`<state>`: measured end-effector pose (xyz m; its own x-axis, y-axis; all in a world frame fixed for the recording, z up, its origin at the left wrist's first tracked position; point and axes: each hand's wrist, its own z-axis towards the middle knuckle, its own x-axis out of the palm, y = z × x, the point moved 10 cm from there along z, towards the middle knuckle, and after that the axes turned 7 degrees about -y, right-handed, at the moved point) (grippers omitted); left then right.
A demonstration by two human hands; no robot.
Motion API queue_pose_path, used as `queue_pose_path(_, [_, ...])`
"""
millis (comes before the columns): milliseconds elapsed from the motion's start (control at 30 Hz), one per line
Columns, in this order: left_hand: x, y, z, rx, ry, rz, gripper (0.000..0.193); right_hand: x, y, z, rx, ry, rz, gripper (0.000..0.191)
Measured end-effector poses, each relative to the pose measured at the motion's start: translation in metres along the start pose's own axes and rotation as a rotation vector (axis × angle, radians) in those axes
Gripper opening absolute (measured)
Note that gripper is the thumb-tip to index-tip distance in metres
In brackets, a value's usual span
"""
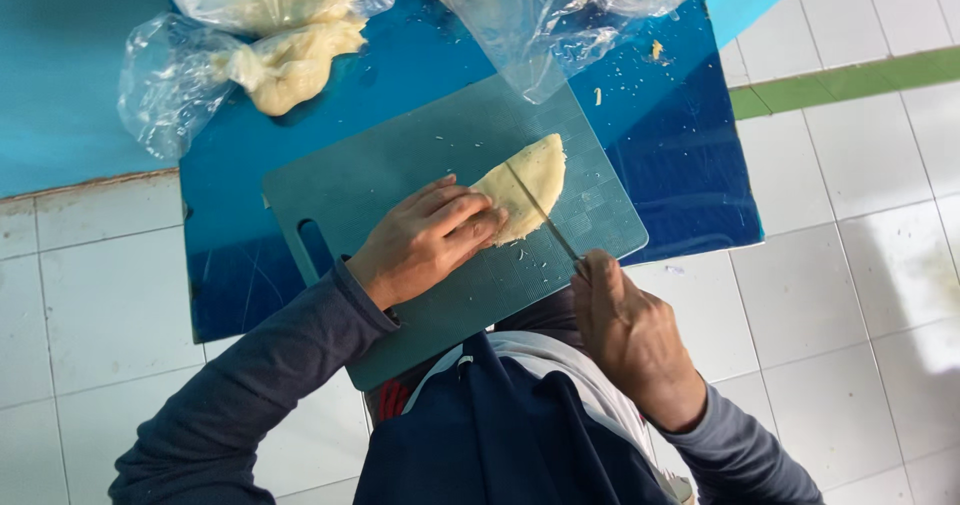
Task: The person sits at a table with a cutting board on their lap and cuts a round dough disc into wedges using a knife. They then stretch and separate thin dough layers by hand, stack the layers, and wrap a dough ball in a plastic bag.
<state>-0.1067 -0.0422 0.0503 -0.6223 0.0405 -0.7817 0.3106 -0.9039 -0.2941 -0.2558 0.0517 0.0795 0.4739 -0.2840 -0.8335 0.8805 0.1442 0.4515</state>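
Observation:
A pale yellow, half-moon piece of fruit flesh (531, 189) lies on a grey-green cutting board (380, 180). My left hand (425, 239) presses down on its near end with the fingers flat. My right hand (625, 330) grips the handle of a knife (543, 215), whose thin blade lies across the piece. Small crumbs are scattered on the board around the cut.
The board rests on a blue mat (680, 145) over a white tiled floor (860, 295). Clear plastic bags holding more pale flesh (290, 60) lie at the far left, and another bag (560, 10) at the far middle. A green tile strip (850, 80) runs at right.

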Motion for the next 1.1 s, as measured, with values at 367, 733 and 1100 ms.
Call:
queue_pose_path(367, [0.019, 0.004, -0.014, 0.084, -0.014, 0.051, 0.030, 0.021, 0.013, 0.010, -0.041, 0.113, -0.106, 0.027])
queue_pose_path(733, [-0.009, 0.014, -0.002, -0.055, -0.056, -0.237, 0.029, 0.035, 0.014, 0.016, -0.095, 0.274, -0.275, 0.022])
queue_pose_path(1100, [0.026, 0.043, 0.056, 0.049, 0.355, -0.155, 0.060, 0.040, 0.000, 0.010, 0.051, 0.438, -0.099, 0.024])
